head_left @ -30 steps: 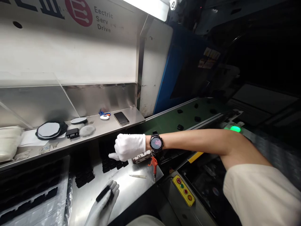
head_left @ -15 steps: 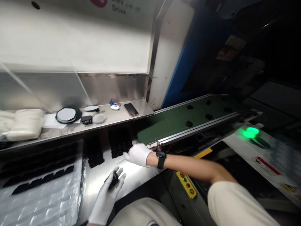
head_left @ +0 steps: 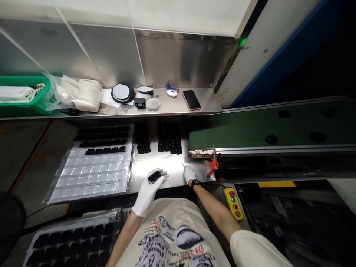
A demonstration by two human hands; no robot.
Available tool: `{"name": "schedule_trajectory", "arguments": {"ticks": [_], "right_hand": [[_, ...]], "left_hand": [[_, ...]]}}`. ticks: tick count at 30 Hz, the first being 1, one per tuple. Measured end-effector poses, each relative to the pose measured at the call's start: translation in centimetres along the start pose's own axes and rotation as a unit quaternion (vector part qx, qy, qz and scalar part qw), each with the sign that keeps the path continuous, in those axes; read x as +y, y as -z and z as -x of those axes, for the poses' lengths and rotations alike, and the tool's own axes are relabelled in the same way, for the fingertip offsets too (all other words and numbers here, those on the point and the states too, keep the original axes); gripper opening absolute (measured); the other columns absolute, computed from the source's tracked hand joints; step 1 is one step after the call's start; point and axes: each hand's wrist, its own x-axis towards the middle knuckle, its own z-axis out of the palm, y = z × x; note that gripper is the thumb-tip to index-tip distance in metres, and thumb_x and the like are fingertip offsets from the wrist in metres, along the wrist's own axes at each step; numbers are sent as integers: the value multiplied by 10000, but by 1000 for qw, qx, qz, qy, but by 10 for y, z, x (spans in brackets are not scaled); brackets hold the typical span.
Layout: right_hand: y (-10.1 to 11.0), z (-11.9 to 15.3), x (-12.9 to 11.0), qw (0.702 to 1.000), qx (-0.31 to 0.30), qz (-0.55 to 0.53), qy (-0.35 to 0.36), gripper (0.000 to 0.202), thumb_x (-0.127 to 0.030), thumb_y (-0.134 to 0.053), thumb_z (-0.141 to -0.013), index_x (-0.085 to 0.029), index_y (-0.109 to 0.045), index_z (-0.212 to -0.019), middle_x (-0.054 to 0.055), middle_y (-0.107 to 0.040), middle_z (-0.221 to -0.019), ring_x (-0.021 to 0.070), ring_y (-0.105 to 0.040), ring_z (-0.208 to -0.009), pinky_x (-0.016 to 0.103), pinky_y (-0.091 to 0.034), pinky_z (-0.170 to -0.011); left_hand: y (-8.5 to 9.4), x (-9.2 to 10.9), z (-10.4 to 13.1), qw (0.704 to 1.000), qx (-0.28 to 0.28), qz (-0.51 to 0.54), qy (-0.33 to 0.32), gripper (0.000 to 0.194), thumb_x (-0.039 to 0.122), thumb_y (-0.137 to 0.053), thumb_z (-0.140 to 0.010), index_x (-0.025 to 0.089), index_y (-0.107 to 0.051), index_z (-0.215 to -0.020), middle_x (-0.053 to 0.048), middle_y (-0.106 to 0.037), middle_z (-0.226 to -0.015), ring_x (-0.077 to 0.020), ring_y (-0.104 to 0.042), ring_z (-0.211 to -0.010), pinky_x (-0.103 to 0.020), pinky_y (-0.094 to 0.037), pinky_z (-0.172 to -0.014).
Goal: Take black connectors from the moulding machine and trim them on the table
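Both gloved hands have shifted since the earlier frame: the right hand (head_left: 189, 174), then beside the conveyor's near end, is now low at the counter (head_left: 169, 165) with a slim tool (head_left: 183, 165), and the left hand (head_left: 146, 192) presents its part flatter to the view.

Left hand: palm up, fingers extended beneath the black plastic part (head_left: 154, 177), thumb against its edge. Keep the part supported from below and steady it with the thumb; leave the rim exposed. Right hand: fingers closed on the slim tool, tip projecting forward. Judged from this pose, bring the tool in at a shallow angle, use light strokes along the rim – never toward the supporting fingers – and rotate the part rather than twisting the wrist.

Orientation: the part is held above the counter's near edge, broad dark face toward the viewer. Its long axis runs obliquely, from lower left to upper right. Which end is its front cannot be told.

Beyond the right hand lies an orange air gun (head_left: 213, 166). Farther on, stacked black parts (head_left: 169, 144) stand between the tray (head_left: 91, 168) and the green conveyor belt (head_left: 236, 129). The shelf (head_left: 174, 104) behind carries a phone (head_left: 191, 100).
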Motion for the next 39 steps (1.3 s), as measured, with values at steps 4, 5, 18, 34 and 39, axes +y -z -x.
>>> {"name": "schedule_trajectory", "arguments": {"ticks": [4,5,18,34,39], "right_hand": [[-13,-2,0,996,-74,-55,8,230,-246,-561,-1002,-107,-717,-1100,147,-718,-898,285,-698,-854,371,-520,-786],[-11,2,0,993,-84,-73,27,277,-286,-510,-1030,-114,-710,-1114,143,-723,-918,288,-691,-874,373,-522,-805],[139,153,-32,874,103,117,460,592,-641,-400,-1172,-230,-746,-922,30,-680,-783,166,-532,-625,346,-272,-593],[153,177,-48,793,179,254,525,628,-615,-485,-1158,-219,-653,-700,47,-562,-665,188,-460,-642,400,-191,-624],[145,193,-34,793,190,238,527,571,-539,-511,-1170,-207,-676,-735,47,-579,-693,186,-464,-666,404,-196,-635]], "left_hand": [[-8,11,6,996,-33,-77,-17,511,412,-912,-921,168,-697,-1315,-132,-807,-1302,-312,-783,-1253,-548,-554,-1239],[-8,15,9,995,-47,-86,-13,500,406,-911,-921,170,-700,-1307,-136,-811,-1300,-311,-786,-1243,-545,-560,-1227],[-13,55,40,937,-179,-299,12,475,306,-922,-864,231,-746,-1299,-81,-790,-1330,-303,-734,-1262,-502,-574,-1148],[-13,56,43,896,-293,-335,-8,494,338,-921,-868,226,-734,-1311,-77,-760,-1287,-290,-707,-1193,-492,-547,-1115],[-17,48,53,887,-308,-345,-13,489,368,-922,-873,228,-747,-1309,-87,-764,-1286,-293,-716,-1170,-479,-566,-1061]]}}
